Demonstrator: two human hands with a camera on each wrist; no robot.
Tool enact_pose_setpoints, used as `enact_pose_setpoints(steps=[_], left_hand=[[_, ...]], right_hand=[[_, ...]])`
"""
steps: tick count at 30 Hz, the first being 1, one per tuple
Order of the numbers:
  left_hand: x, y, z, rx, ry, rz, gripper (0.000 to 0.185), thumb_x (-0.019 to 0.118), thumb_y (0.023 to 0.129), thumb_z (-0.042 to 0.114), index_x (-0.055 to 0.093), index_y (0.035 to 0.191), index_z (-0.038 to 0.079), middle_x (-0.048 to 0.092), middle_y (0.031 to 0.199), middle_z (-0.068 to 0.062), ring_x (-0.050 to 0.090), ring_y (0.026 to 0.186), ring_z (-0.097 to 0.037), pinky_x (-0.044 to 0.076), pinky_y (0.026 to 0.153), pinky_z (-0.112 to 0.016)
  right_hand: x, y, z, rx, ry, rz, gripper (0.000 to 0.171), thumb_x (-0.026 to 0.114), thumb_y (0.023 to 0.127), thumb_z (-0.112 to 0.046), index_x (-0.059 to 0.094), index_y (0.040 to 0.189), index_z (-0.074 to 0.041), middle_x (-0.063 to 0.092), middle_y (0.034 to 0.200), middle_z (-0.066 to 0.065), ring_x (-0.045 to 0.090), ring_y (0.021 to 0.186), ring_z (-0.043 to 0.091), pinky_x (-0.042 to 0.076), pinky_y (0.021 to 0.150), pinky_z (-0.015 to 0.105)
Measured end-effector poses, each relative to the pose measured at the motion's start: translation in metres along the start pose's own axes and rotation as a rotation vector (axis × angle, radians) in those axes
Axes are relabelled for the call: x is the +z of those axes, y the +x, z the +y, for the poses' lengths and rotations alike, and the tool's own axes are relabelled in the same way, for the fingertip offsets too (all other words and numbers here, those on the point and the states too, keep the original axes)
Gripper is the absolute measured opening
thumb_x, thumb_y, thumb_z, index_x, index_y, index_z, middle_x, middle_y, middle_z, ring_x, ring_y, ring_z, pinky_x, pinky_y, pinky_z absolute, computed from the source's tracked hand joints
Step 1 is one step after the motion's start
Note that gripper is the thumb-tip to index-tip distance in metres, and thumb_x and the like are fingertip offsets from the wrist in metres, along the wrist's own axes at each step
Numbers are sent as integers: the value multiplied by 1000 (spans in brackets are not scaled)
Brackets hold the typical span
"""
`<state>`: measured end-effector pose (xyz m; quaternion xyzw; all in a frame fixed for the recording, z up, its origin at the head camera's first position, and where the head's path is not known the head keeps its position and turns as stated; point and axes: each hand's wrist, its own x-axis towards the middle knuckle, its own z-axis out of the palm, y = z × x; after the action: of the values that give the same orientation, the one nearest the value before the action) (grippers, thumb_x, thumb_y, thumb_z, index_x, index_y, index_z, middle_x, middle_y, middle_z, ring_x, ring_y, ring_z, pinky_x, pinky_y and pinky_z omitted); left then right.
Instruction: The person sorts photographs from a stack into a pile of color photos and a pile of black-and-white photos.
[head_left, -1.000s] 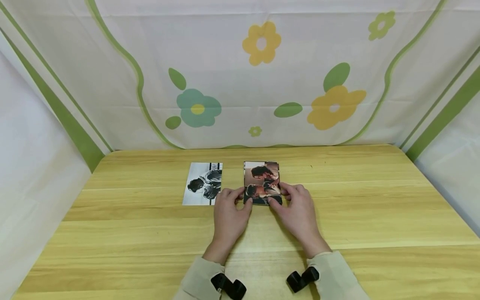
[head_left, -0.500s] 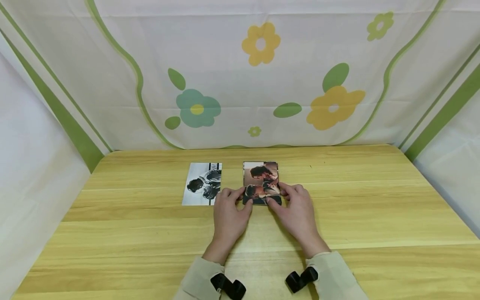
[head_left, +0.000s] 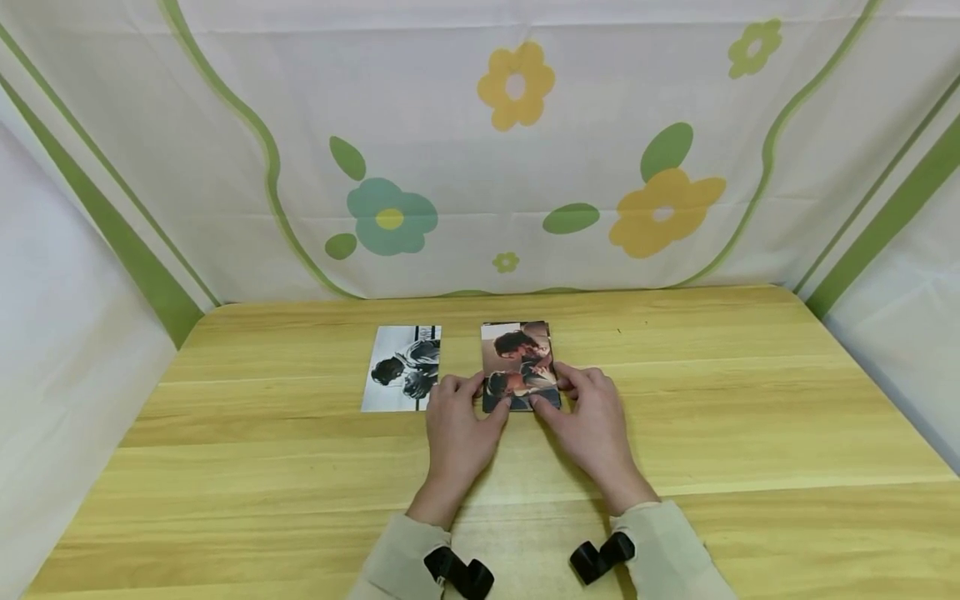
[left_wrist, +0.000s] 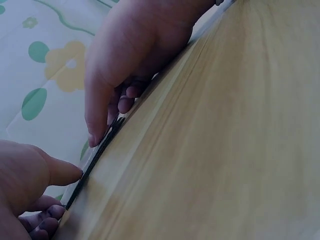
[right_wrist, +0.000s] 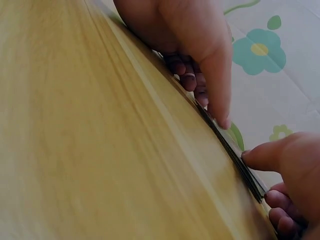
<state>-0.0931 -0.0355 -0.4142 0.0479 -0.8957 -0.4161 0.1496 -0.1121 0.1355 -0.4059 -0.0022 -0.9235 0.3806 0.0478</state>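
A small stack of colour photos (head_left: pixel 517 354) lies flat on the wooden table (head_left: pixel 720 400), with its thin dark edge showing in the wrist views (left_wrist: pixel 95 159) (right_wrist: pixel 235 152). My left hand (head_left: pixel 486 395) pinches the stack's near left corner, thumb on the near edge. My right hand (head_left: pixel 552 390) pinches the near right corner in the same way. The left wrist view has my left hand (left_wrist: pixel 55 192) at the lower left and my right hand (left_wrist: pixel 107 120) above it. In the right wrist view my right hand (right_wrist: pixel 260 172) sits low and my left hand (right_wrist: pixel 212 107) is above.
A single black-and-white photo (head_left: pixel 402 367) lies flat just left of the stack, close to my left hand. A flowered cloth backdrop (head_left: pixel 480 150) hangs behind the table and along both sides. Bare wood stretches to the right and towards me.
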Motion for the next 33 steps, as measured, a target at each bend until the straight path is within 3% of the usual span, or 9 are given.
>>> enact_pose_setpoints(steps=[9,16,28,33], left_hand=[[0,2,2,-20,6,-8,52,84,88,14,70,133,-9,61,106,-17,54,102,-34,45,91,-51],[-2,1,2,-45,-44,-26,49,83,88,10,72,132,-6,59,108,-17,52,103,-33,44,91,-50],[-2,1,0,-26,-185,47,46,89,81,4,77,125,0,64,104,-12,56,95,-23,46,84,-33],[-3,0,2,-9,-244,49,41,85,85,1,76,125,-3,65,102,-13,58,90,-22,49,80,-30]], right_hand=[[-1,0,-1,16,-19,-12,68,85,91,-34,63,148,-4,63,120,13,54,103,27,42,86,37],[1,0,-1,-3,-41,-17,66,84,93,-36,64,148,-5,63,120,12,52,101,27,40,84,36],[0,0,0,-8,-38,-16,66,83,93,-36,63,149,-7,62,121,11,51,101,26,40,85,37],[0,-1,-1,28,42,-30,67,82,94,-33,60,152,-9,60,125,11,54,108,27,44,92,39]])
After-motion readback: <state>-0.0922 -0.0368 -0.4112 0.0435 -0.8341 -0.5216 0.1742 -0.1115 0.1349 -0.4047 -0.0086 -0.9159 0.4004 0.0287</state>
